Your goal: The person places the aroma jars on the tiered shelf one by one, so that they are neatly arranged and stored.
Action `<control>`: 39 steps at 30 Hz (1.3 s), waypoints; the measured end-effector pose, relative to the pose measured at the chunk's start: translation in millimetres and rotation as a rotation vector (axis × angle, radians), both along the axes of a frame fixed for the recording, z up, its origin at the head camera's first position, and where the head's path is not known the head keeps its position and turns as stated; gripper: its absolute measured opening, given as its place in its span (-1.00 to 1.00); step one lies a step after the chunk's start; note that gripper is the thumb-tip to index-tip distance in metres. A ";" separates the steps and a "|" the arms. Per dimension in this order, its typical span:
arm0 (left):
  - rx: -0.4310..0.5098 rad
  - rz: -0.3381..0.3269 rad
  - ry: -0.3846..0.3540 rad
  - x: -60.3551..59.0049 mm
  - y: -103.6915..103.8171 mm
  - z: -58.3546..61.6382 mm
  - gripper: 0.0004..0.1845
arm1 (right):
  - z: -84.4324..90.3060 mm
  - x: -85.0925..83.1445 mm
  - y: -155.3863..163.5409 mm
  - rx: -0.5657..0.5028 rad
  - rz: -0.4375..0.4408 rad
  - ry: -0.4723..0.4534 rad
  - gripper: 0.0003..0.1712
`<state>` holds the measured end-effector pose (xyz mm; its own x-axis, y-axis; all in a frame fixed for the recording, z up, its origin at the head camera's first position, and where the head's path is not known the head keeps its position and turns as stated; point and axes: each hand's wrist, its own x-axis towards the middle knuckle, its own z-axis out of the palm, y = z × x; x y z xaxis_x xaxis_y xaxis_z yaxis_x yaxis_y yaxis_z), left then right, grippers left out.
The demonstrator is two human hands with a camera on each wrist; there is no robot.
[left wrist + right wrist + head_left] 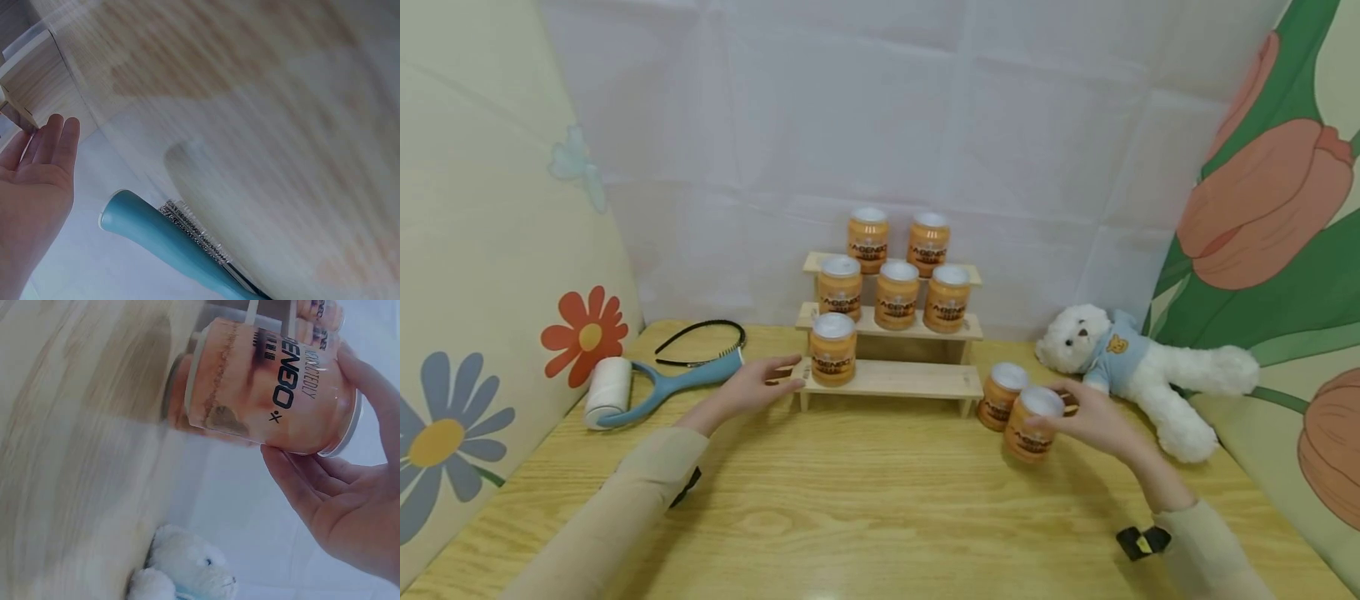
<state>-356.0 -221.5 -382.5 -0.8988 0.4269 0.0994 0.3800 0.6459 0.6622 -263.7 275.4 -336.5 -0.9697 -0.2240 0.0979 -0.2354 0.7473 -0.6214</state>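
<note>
My right hand point(1093, 417) grips an orange can point(1030, 425) with a pale lid, thumb on one side and fingers on the other. In the right wrist view the held can point(269, 387) is tilted sideways by the camera angle, its base toward the tabletop. Just behind it on the table stands another orange can point(1002, 396). My left hand point(752, 386) has its fingers extended at the left end of the lowest step of a wooden three-step rack point(917, 379). One can point(833, 350) stands on that step's left part. Three cans fill the middle step, and two stand on top.
Left of the rack lie a blue-handled lint roller point(662, 387) and a black headband point(700, 323). A white teddy bear point(1138, 367) in a blue shirt lies at the right. White cloth point(880, 125) hangs behind the wooden table point(850, 517).
</note>
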 end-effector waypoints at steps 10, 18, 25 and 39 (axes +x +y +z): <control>0.000 0.003 -0.004 0.9 -1.0 0.0 -0.26 | 8.8 -2.0 -34.5 -0.102 -0.033 0.053 -0.24; 0.004 0.002 0.000 0.5 -1.4 -1.2 -0.26 | 9.7 -12.2 -65.6 -0.239 -0.045 0.071 -0.31; 0.005 -0.010 0.006 -1.6 -1.1 -2.9 -0.26 | 14.1 -24.5 -93.1 -0.328 -0.022 0.104 -0.30; 0.029 -0.015 -0.002 -0.6 -0.2 0.7 -0.29 | 10.4 -44.7 -136.2 -0.388 0.044 0.134 -0.30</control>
